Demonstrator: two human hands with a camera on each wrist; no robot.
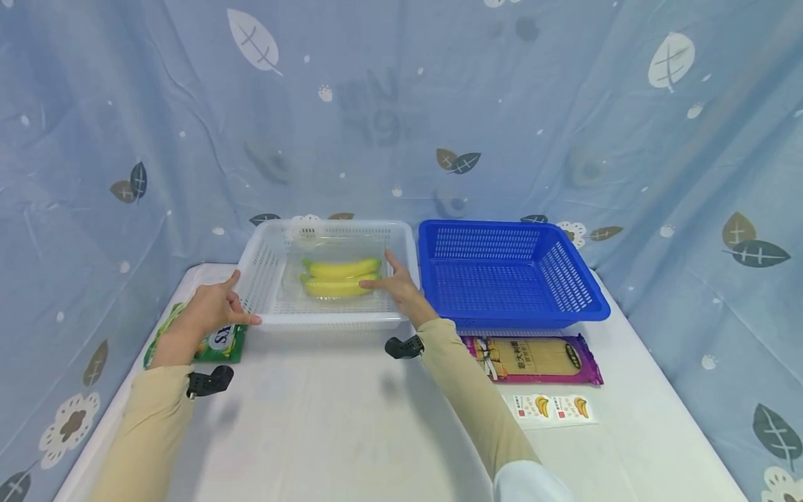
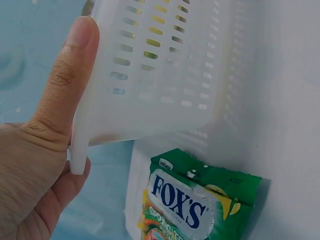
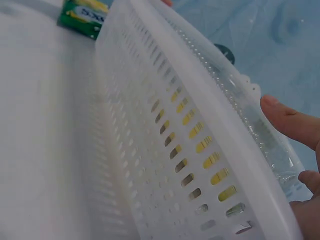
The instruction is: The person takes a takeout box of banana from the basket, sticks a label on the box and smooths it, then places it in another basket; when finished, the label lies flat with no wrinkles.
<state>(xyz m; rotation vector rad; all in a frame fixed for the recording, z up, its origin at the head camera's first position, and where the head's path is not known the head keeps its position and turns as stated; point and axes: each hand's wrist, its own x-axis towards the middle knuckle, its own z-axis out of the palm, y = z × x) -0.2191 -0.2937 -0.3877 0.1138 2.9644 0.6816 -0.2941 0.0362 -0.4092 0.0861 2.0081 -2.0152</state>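
A white perforated basket holds two yellow bananas in a clear plastic tray. My left hand grips the basket's left rim near its front corner, the thumb on one side and the curled fingers beneath the edge, as the left wrist view shows. My right hand reaches over the basket's right side. Its thumb and a finger are spread apart, the thumb over the end of the bananas. In the right wrist view its other fingers lie beside the clear tray's corner; whether they touch it I cannot tell.
A blue basket stands to the right of the white one. In front of it lie a purple-edged noodle pack and a paper strip with banana pictures. A green FOX'S candy bag lies at the left, below my left hand. Patterned blue cloth hangs behind.
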